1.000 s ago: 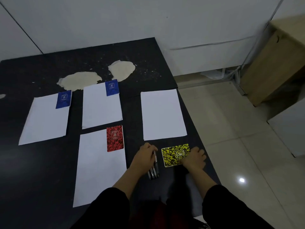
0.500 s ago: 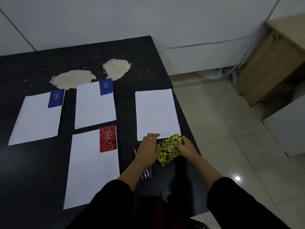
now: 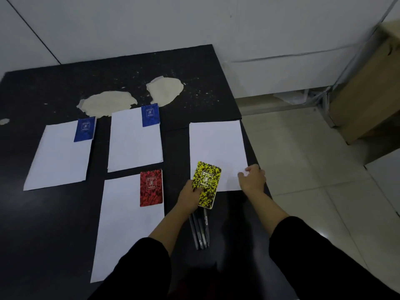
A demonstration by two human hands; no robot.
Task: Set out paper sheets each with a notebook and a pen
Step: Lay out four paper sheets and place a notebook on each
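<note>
The yellow notebook has passed from the right hand into the left hand, whose fingers grip its lower edge; it hangs over the right-hand sheet; the right hand's loosely curled fingers pinch that sheet's corner; better to steady the sheet and lay the notebook flat at its top corner, matching the others.

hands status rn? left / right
Left hand: grips the yellow notebook.
Right hand: fingers curled at the right-hand sheet corner; cannot tell if pinching it.

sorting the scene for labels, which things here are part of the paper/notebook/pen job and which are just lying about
Job: four paper sheets; blue notebooks; red notebook; yellow notebook in left hand; pens.

Lying about: pale patches on the table; cabinet.
</note>
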